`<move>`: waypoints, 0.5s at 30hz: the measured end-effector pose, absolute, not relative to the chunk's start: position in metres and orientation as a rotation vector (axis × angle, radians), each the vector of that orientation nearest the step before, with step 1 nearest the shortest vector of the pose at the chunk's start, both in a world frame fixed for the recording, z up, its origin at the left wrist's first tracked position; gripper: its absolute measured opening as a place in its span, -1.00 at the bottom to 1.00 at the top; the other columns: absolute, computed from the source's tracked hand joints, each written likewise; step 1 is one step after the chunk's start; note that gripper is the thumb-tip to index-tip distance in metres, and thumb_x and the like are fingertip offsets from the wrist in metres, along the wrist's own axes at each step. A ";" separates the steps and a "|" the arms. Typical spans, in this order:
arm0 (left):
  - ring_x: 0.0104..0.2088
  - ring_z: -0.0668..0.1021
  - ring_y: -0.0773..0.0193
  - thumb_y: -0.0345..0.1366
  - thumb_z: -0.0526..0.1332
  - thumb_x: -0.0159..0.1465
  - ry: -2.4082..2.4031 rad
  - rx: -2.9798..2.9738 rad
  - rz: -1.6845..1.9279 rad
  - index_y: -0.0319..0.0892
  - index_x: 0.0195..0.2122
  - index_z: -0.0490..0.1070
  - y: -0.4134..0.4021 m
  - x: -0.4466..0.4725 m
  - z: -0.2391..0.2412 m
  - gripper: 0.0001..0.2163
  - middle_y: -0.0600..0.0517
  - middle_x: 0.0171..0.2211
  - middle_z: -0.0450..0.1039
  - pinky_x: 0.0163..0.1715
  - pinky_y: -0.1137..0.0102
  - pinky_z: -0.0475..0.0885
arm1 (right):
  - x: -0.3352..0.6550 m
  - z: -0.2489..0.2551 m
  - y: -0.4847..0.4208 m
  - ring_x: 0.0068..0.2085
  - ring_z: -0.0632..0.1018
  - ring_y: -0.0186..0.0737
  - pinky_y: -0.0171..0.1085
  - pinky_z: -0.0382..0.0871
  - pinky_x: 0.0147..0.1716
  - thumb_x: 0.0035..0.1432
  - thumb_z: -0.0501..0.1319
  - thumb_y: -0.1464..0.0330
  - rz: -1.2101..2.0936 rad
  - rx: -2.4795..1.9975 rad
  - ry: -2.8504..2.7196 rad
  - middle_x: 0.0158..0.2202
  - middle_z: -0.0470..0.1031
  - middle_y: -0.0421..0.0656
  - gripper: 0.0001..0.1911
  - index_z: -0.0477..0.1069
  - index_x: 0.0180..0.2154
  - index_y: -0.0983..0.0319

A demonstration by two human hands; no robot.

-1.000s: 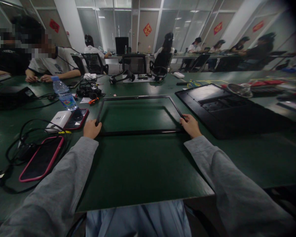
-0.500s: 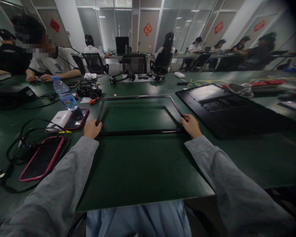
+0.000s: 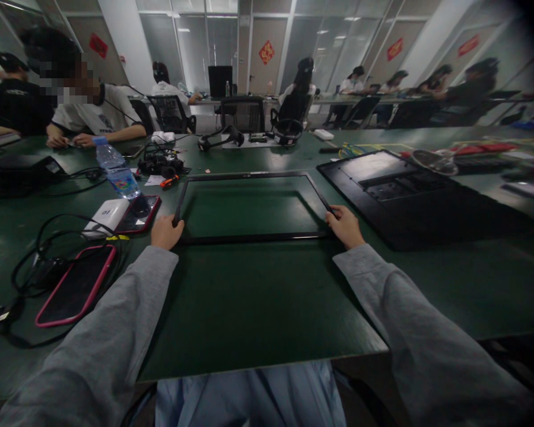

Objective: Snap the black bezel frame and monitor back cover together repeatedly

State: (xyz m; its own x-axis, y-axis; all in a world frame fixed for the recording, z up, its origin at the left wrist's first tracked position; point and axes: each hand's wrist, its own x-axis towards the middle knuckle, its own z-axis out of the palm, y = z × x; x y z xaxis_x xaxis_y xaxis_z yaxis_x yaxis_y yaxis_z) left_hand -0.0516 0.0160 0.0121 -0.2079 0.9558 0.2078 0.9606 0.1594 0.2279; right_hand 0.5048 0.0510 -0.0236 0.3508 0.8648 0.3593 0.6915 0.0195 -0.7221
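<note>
A thin black rectangular screen bezel (image 3: 258, 238) is held level between my two hands, just over the green table (image 3: 258, 308), which shows through its opening. My left hand (image 3: 166, 231) grips the near part of its left side, thumb on top. Closed on the opposite side is my right hand (image 3: 345, 226), with the thumb and fingers pinching the strip. The fingers under the bezel are partly hidden. To the right of my right hand lies a large black monitor back cover (image 3: 427, 207).
Left of my arm lie a pink-cased phone (image 3: 78, 284), a black cable (image 3: 15, 273), a white power bank (image 3: 107, 214) and another phone (image 3: 137, 213). A water bottle (image 3: 118, 169) stands behind them. Across the table sits a person (image 3: 98, 112). Tools and wires (image 3: 471, 151) lie far right.
</note>
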 end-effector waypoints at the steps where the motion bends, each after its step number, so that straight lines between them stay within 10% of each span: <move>1: 0.05 0.57 -0.05 -0.11 0.06 0.39 -2.382 -1.967 -0.489 -0.22 0.05 0.56 0.016 -0.051 0.012 -0.59 -0.24 0.01 0.57 0.08 0.16 0.47 | 0.505 -0.024 0.051 -0.29 0.60 -0.03 0.00 0.51 -0.10 0.09 0.22 0.13 0.246 -1.722 -1.396 -0.34 0.58 -0.07 -0.50 0.49 0.01 0.26; 15: 0.06 0.56 -0.05 -0.11 0.06 0.39 -2.399 -1.966 -0.471 -0.23 0.05 0.56 0.014 -0.050 0.015 -0.59 -0.25 0.02 0.56 0.09 0.17 0.46 | 0.496 -0.011 0.043 -0.23 0.62 0.03 0.01 0.53 -0.10 0.09 0.27 0.16 0.265 -1.714 -1.371 -0.39 0.57 -0.08 -0.58 0.52 -0.06 0.24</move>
State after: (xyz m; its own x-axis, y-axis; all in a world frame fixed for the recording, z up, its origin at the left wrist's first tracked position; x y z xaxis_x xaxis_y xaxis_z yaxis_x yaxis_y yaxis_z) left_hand -0.0496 0.0141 0.0152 -0.2146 0.9578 0.1913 0.9590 0.1695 0.2273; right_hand 0.4960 0.0430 -0.0110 0.3626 0.8643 0.3485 0.6718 0.0168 -0.7405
